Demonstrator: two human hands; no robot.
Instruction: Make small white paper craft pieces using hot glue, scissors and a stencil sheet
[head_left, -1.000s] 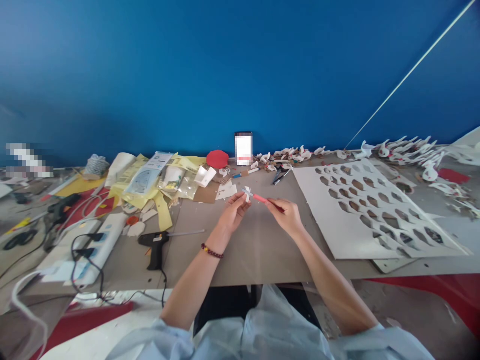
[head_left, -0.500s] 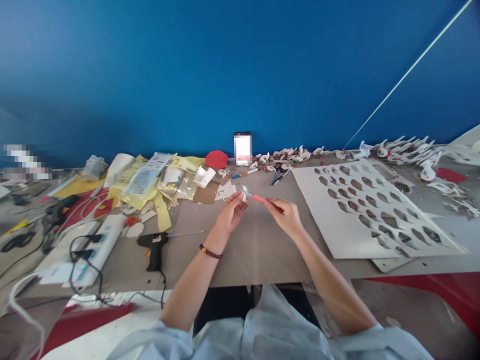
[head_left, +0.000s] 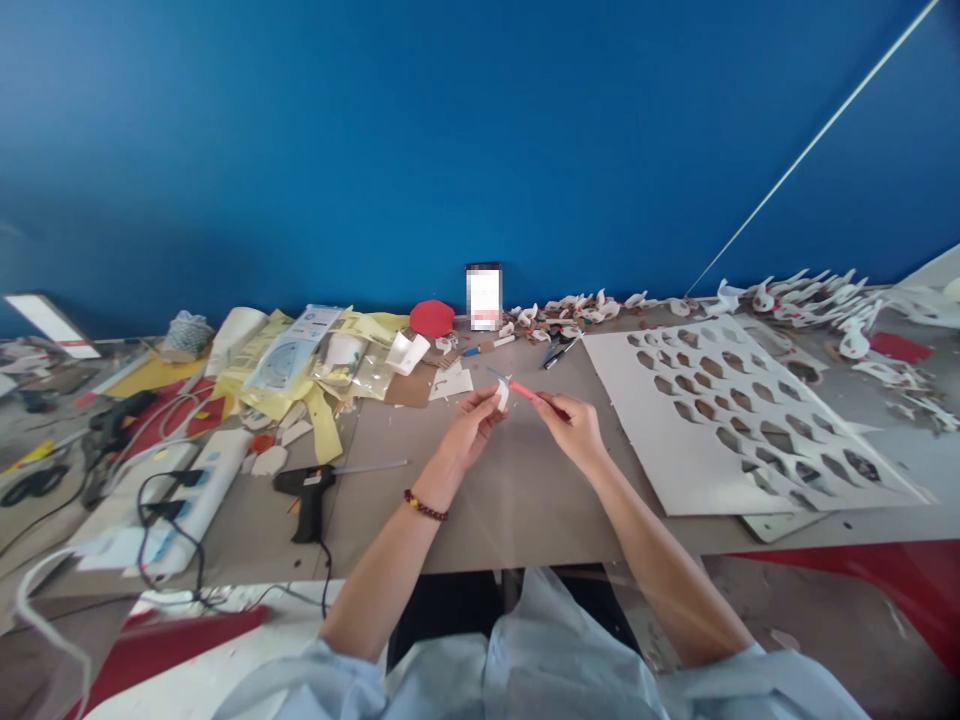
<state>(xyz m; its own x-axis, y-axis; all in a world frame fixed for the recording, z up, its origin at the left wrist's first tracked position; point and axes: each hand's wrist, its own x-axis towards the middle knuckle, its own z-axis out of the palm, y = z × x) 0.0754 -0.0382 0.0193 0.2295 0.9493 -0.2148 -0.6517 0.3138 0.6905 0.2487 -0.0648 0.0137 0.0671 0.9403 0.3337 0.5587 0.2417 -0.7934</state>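
Over the middle of the table, my left hand (head_left: 472, 425) pinches a small white cut-out piece (head_left: 502, 396) between thumb and fingers. My right hand (head_left: 574, 425) is closed round the red handle of a craft knife (head_left: 527, 391). Its thin grey blade points left and lies at the top of the white piece; whether it touches is too small to tell. Behind the hands are white paper scraps (head_left: 452, 383) and a black pen (head_left: 562, 352).
A white sheet with many cut-out holes (head_left: 637, 430) lies on the right. Small white bird-like figures (head_left: 814, 295) line the back. A black glue gun (head_left: 306, 490), a power strip (head_left: 214, 480) and yellow packets (head_left: 322, 425) sit left. A phone (head_left: 484, 297) leans against the blue wall.
The white piece has turned and shows more below the blade. The left hand has shifted slightly right and down, and the knife now slants more steeply.
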